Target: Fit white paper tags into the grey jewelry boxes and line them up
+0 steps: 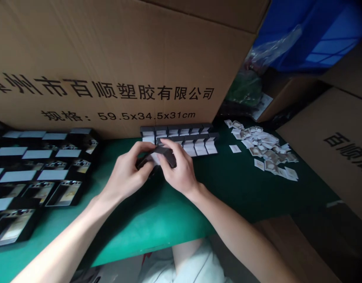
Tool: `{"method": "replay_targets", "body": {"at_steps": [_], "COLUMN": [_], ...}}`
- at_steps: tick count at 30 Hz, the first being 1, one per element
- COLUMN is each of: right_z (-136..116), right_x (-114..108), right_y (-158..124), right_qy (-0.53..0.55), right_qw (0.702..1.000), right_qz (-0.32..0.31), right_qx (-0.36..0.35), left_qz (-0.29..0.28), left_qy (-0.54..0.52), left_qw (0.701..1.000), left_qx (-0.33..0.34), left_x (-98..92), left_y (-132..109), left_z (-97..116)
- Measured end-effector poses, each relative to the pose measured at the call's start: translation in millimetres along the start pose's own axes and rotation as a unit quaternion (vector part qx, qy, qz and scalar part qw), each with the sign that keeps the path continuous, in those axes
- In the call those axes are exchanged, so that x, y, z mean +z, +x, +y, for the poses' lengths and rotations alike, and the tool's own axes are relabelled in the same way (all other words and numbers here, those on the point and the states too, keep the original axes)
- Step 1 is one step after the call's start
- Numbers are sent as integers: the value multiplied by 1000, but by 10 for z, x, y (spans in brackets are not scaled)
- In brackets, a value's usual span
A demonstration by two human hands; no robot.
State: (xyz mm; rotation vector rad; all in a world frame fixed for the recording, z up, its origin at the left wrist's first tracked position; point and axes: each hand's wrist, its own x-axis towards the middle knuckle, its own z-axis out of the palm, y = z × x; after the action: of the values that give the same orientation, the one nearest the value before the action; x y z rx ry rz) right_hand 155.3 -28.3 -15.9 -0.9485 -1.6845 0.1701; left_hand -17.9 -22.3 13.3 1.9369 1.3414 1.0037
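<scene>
Both my hands meet over the green table and hold one small black box with a pale lining. My left hand grips its left side, fingers curled round it. From the right, my right hand pinches the box, thumb on top. Just behind them stand two rows of small open black boxes with white inserts, set against the big carton. A heap of small white cards lies to the right.
A large brown carton with printed characters walls off the back. Open black boxes with pale lids crowd the left. Another carton stands at right, blue plastic behind it. The table's near edge is by my lap.
</scene>
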Motion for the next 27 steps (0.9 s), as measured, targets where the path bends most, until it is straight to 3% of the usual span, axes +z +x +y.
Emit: {"method": "replay_targets", "body": {"at_steps": [4, 9, 17, 27], "right_z": [39, 61, 55, 47], "right_x": [1, 19, -2, 8], "right_y": [-12, -24, -25, -18], "right_qy": [-33, -71, -71, -59], "right_qw": [999, 996, 997, 998], "right_qz": [-21, -35, -39, -30], "right_qx": [-30, -32, -5, 0], "left_qz": [106, 147, 80, 94], "left_qy": [126, 163, 166, 194], "left_qw": [982, 966, 969, 965], "left_qx": [96, 137, 163, 153], "left_x": [17, 58, 78, 96], "left_y": [-5, -32, -27, -57], "left_z": [1, -18, 4, 12]}}
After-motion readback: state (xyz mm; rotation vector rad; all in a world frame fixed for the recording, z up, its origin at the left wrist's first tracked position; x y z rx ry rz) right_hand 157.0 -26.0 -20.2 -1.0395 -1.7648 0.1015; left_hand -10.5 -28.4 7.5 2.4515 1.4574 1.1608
